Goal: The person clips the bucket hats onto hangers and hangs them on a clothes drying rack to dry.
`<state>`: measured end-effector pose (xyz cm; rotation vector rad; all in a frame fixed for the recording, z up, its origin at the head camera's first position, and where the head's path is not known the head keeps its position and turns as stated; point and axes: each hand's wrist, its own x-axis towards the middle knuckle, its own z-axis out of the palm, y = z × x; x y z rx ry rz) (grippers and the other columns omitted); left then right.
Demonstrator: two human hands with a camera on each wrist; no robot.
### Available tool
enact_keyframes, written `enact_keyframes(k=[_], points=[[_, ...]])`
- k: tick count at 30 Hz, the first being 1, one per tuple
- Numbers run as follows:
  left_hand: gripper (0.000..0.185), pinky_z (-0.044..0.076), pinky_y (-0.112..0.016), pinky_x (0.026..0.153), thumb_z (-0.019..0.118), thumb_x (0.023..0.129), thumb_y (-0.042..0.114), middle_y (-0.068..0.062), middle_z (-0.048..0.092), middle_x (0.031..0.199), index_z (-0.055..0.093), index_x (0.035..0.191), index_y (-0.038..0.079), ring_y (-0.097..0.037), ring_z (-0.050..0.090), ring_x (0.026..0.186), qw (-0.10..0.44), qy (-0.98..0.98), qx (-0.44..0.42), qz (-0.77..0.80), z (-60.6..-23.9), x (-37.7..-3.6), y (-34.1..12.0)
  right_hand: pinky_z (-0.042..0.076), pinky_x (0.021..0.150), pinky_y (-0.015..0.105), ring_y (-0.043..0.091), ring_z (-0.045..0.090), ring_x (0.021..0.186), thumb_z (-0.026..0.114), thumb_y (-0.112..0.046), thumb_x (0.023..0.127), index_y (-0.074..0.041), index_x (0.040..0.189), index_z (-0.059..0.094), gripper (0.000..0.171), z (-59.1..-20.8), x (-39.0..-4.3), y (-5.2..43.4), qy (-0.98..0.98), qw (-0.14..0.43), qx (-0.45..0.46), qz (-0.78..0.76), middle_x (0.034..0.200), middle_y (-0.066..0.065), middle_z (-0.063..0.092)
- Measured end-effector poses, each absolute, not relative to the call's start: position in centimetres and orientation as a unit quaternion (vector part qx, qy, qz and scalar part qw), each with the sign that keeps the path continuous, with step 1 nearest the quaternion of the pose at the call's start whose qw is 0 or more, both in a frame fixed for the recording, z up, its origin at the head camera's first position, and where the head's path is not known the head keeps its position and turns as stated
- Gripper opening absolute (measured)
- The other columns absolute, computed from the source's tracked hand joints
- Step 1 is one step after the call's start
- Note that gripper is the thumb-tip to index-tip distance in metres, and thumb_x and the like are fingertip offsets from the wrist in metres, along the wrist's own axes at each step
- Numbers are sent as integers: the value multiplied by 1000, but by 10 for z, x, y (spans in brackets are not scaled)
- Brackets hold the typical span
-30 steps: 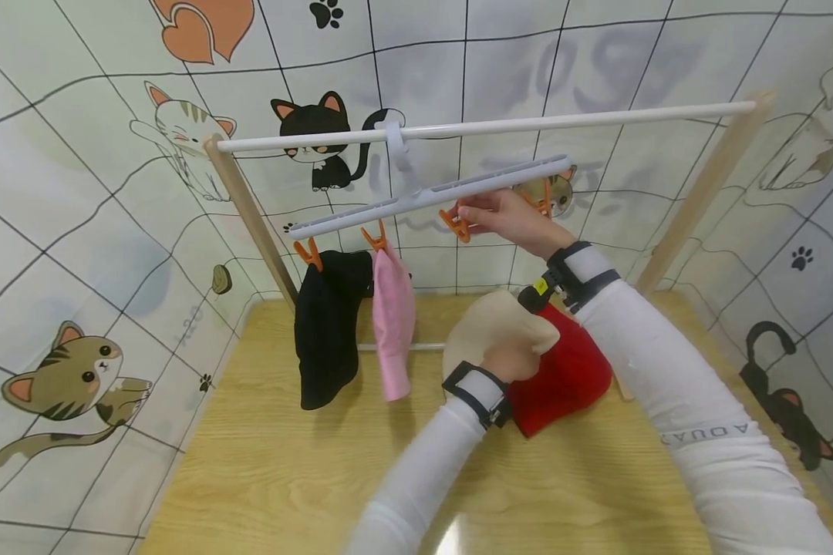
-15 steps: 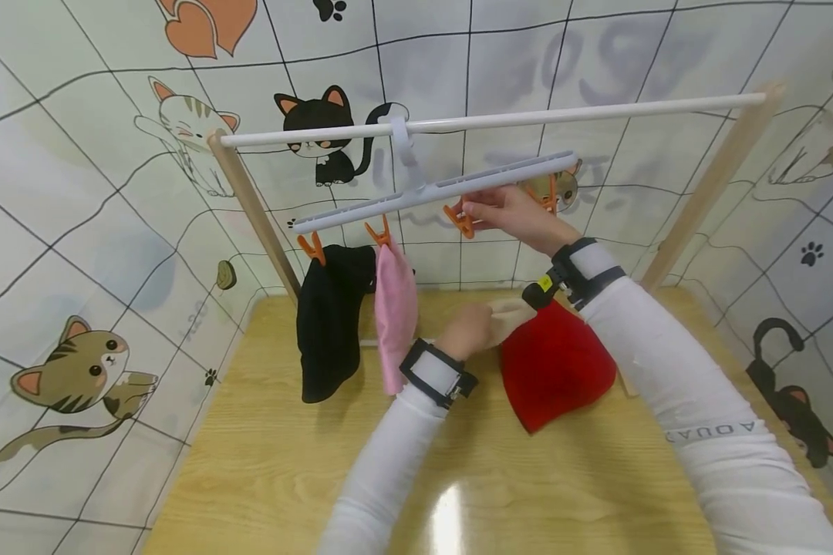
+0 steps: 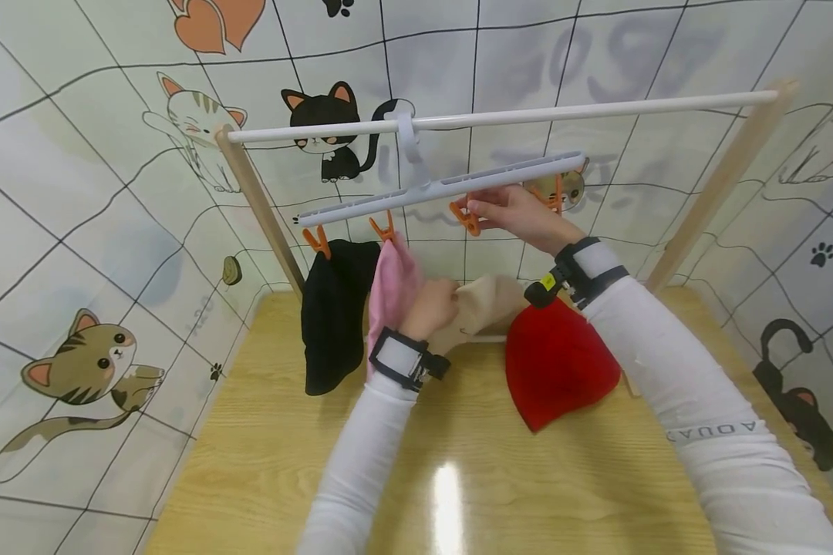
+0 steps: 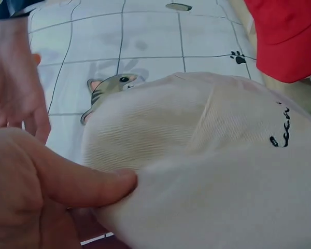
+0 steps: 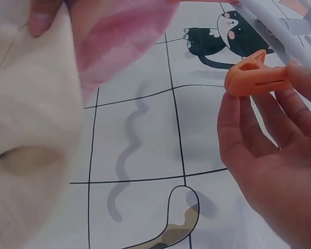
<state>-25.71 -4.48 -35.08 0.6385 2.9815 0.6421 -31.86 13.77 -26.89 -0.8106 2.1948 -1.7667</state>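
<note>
In the head view my left hand (image 3: 429,310) pinches the edge of a cream bucket hat (image 3: 489,302) with dark lettering, held up below the hanger. The left wrist view shows its thumb (image 4: 106,188) pressed on the cloth. My right hand (image 3: 524,216) pinches an orange clothes peg (image 3: 466,219) under the pale hanger (image 3: 444,187), between thumb and fingers in the right wrist view. A black bucket hat (image 3: 333,324) and a pink hat (image 3: 392,277) hang from other pegs at the left; my left hand partly covers the pink one.
A white rail (image 3: 597,112) on wooden posts (image 3: 722,185) carries the tilted hanger. One more orange peg (image 3: 554,196) hangs at its right end. A red hat (image 3: 562,366) lies on the wooden table (image 3: 514,486), and a cat-patterned wall (image 3: 514,54) stands behind.
My left hand has moved left and up with the cream hat, from over the red hat to in front of the pink one. The right hand stays at its peg.
</note>
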Motion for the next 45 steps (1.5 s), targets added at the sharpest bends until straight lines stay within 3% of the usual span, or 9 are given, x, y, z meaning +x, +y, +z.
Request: enact_keyframes(k=[9, 18, 24, 31, 38, 45], points=[[7, 38, -28, 56, 56, 86, 3, -4, 51, 70, 62, 82, 4, -18, 49, 65, 32, 955, 205, 214, -333, -265, -59, 43, 98, 42, 30, 54, 113, 54, -8, 99, -2, 135, 50, 37, -273, -321, 140, 739, 106, -283, -602, 127, 15, 57], [20, 40, -28, 62, 49, 96, 11, -6, 48, 72, 58, 81, 2, -21, 51, 70, 44, 933, 189, 305, -326, -271, -67, 39, 101, 44, 35, 50, 118, 53, -8, 99, 2, 133, 48, 35, -275, -324, 138, 723, 109, -302, -611, 129, 18, 54], [23, 41, -27, 62, 49, 98, 14, -6, 51, 71, 63, 87, 1, -22, 53, 70, 57, 923, 192, 330, -324, -272, -68, 37, 103, 45, 29, 51, 119, 54, -7, 98, -4, 123, 55, 25, -279, -325, 138, 708, 112, -288, -635, 131, 15, 55], [23, 46, -29, 69, 48, 100, 14, -9, 59, 85, 66, 107, 1, -22, 57, 78, 64, 909, 172, 375, -319, -269, -67, 41, 98, 36, 28, 50, 108, 54, -2, 97, -8, 113, 58, 18, -282, -326, 134, 670, 116, -284, -676, 114, 11, 60], [20, 43, -28, 62, 51, 97, 10, -8, 56, 76, 68, 97, 0, -21, 54, 71, 39, 899, 198, 389, -318, -271, -63, 42, 97, 36, 30, 51, 102, 54, 1, 96, -7, 111, 63, 19, -283, -328, 134, 633, 122, -309, -699, 103, 9, 64], [22, 43, -27, 65, 50, 98, 13, -7, 56, 76, 67, 91, 0, -20, 53, 72, 14, 901, 220, 374, -318, -275, -58, 42, 96, 36, 26, 53, 95, 55, 2, 95, -7, 107, 67, 19, -281, -326, 133, 621, 116, -298, -716, 96, 8, 65]])
